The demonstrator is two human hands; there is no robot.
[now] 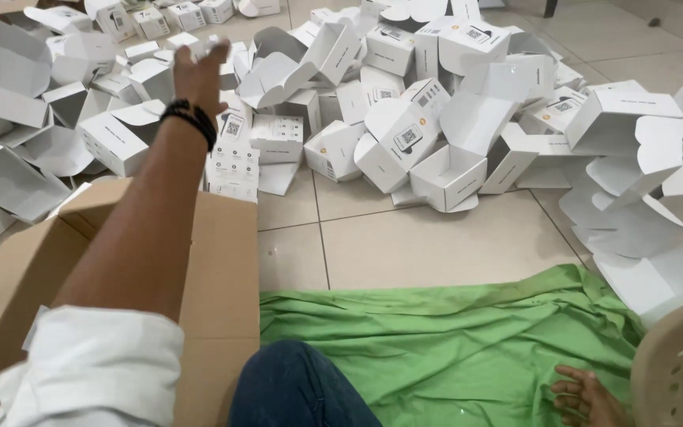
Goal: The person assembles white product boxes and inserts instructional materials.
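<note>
Left hand (199, 75) stretched far out over the left part of the box pile (405, 119), fingers loosely spread and blurred, holding nothing visible; a small white box (186, 41) sits just beyond the fingertips, contact unclear. Black bands (191, 117) on the wrist, white sleeve (92, 368) rolled at the elbow. Right hand not in view. Pile of small white cardboard boxes, many open-flapped, covers the far floor left to right. Brown carton (223, 269) lies near left under the arm. Green cloth (452, 348) near right on tile floor (405, 245). Bare foot (586, 395) on the cloth, beige perforated basket (681, 372) at near right corner. Blue-jeaned knee (294, 387) near centre.
</note>
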